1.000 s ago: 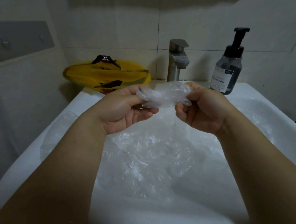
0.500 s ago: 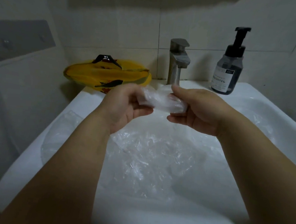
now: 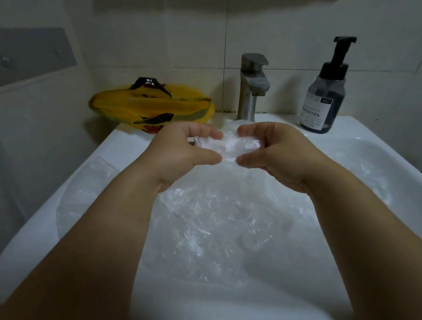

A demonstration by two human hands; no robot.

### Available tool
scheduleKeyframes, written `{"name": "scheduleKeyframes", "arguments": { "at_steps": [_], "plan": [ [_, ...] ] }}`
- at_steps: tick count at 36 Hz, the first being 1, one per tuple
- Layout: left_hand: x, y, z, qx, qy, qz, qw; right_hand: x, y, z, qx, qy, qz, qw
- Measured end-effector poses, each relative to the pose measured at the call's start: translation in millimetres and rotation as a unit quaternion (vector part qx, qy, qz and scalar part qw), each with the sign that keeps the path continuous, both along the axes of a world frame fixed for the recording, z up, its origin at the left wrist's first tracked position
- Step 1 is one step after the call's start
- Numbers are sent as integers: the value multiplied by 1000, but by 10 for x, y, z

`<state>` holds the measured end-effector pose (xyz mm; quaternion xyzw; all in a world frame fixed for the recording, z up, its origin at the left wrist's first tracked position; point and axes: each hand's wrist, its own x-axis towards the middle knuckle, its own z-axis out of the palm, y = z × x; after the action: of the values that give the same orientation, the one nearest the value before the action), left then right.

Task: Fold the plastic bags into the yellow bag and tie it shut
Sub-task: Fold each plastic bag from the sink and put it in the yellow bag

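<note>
- Where the two hands meet above the basin: folded clear bag (image 3: 228, 146), a small crumpled bundle held clear of the sink (image 3: 121, 152); long axis left to right, one end in each hand.
- Left hand (image 3: 180, 153): back towards the camera, fingers (image 3: 206, 133) curled over the top of the bundle's left end and thumb beneath, clamped on the plastic.
- Right hand (image 3: 279, 154): mirrored pose, its fingers curled over the right end with the thumb below, likewise clamped on the plastic; fingertips of both hands close together, bundle showing in the gap.
- Yellow bag (image 3: 151, 106): lying flat on the sink's back-left ledge against the tiled wall, just left of the tap; long axis left to right along the ledge; black handle loop at the top, pointing towards the wall; mouth slack, not tied.
- Loose clear bags (image 3: 213, 224): crinkled sheets spread across the basin beneath the forearms, one edge draped over the left rim; no clear long axis.
- Tap (image 3: 252, 85): brushed metal, upright at the back centre, spout facing the basin.
- Pump bottle (image 3: 324, 92): dark, translucent, black pump head, upright on the back-right ledge, well apart from the yellow bag.
- Wall plate (image 3: 26, 54): grey, rectangular, fixed to the left wall.
</note>
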<state>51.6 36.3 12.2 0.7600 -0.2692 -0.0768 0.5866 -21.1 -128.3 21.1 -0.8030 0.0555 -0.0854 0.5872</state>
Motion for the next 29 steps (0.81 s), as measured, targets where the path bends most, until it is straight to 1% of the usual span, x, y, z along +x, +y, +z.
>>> {"name": "scheduleKeyframes", "arguments": {
  "at_steps": [3,6,10,13,15,17,20,22,27,29],
  "plan": [
    [-2,-14,-29,24,-55,10,998,0,3,-11,-86,-9,-14,996],
    [12,-30,-57,54,-113,38,991,25,8,-43,-135,-15,-32,990],
    [31,-40,-92,107,-218,84,966,54,10,-71,-190,-37,-44,980],
    [48,-21,-95,124,-236,80,960,61,4,-72,-228,-49,-53,971],
    [59,-4,-93,127,-223,60,965,50,-3,-69,-252,-52,-55,965],
    [61,10,-70,97,-181,37,978,35,-15,-55,-249,-57,-54,965],
    [40,7,-29,23,-84,3,996,7,-46,-19,-203,-65,-55,976],
    [32,6,-9,-28,-36,-13,999,-7,-71,-5,-172,-67,-54,981],
    [60,6,4,-114,21,-15,993,-24,-48,20,-52,-74,-16,996],
    [60,-2,9,-139,38,-8,990,-32,-42,34,-22,-69,-4,997]
  ]
}}
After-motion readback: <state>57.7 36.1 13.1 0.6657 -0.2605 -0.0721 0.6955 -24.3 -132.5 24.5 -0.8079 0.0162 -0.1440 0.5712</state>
